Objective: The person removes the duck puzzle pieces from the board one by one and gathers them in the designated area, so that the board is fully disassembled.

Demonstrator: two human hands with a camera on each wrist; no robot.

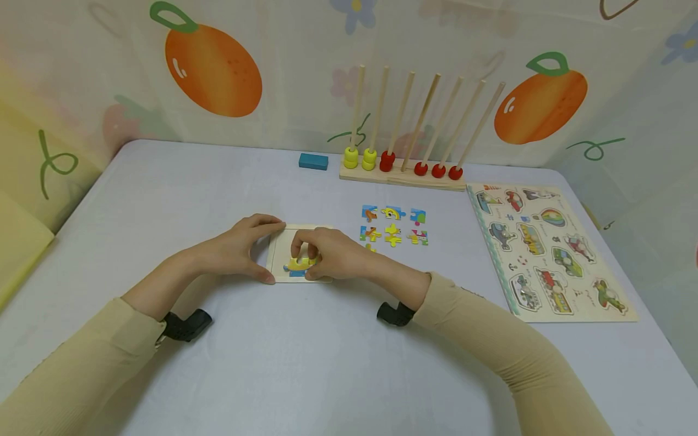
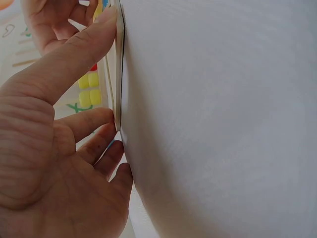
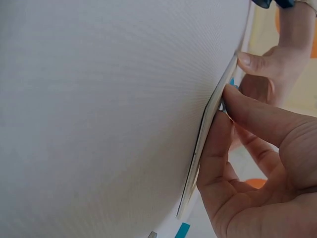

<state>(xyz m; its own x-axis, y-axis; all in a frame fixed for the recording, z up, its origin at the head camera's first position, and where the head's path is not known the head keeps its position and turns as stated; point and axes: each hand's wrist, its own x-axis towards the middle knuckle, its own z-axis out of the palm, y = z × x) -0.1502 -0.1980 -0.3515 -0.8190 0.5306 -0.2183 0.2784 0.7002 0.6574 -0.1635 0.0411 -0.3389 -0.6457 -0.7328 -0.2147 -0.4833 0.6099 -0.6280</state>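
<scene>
A small wooden puzzle tray (image 1: pixel 280 253) lies on the table with a few yellow and blue puzzle pieces (image 1: pixel 296 267) in its lower part. My left hand (image 1: pixel 240 245) holds the tray by its left side, thumb at the near corner and fingers at the far one. Over the tray's right half, my right hand (image 1: pixel 340 254) bends its fingers down and pinches a puzzle piece (image 3: pixel 223 105) between thumb and index finger. That piece is mostly hidden by the fingers. Several loose puzzle pieces (image 1: pixel 392 235) lie right of the tray, the nearest partly covered by the right hand.
A wooden bead stacker (image 1: pixel 402 175) with upright rods and yellow and red beads stands at the back. Left of it lies a blue block (image 1: pixel 313 161). A large picture puzzle board (image 1: pixel 551 254) lies at the right side of the white table (image 1: pixel 305 363).
</scene>
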